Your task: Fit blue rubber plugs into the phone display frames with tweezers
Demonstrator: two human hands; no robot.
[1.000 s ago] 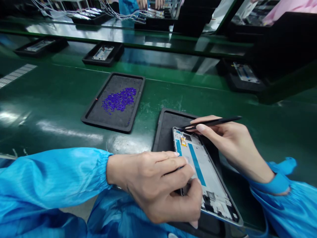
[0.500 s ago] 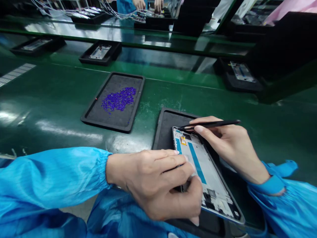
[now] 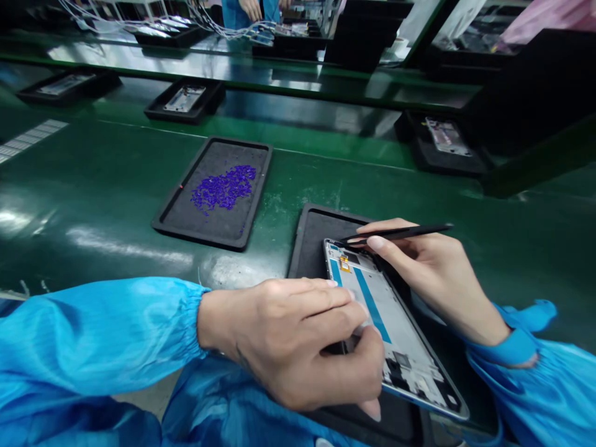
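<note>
My left hand [image 3: 298, 341] is closed at the left edge of a phone frame [image 3: 400, 316], fingers curled over it and thumb lower down. The frame lies tilted with its inner side up, showing blue strips, a yellow flex cable [image 3: 344, 263] near the top and dark parts at the lower end. Black tweezers [image 3: 410, 232] are pinched in my right hand [image 3: 428, 267]. Their tips reach the frame's top edge; what they touch there is too small to make out. Beneath the frame is a black tray [image 3: 310, 242], partly covered by my hands.
Left of the frame, a second black tray [image 3: 186, 217] holds a heap of tiny purple pieces [image 3: 226, 187]. Farther back, black trays with phone frames [image 3: 185, 98] sit on a green line, another [image 3: 449, 136] at right. A co-worker's hand [image 3: 251, 9] shows across the line.
The phone frame's lower end has shifted slightly right with my left hand. Trays on the far line have slid a little left. The co-worker's hands have moved.
</note>
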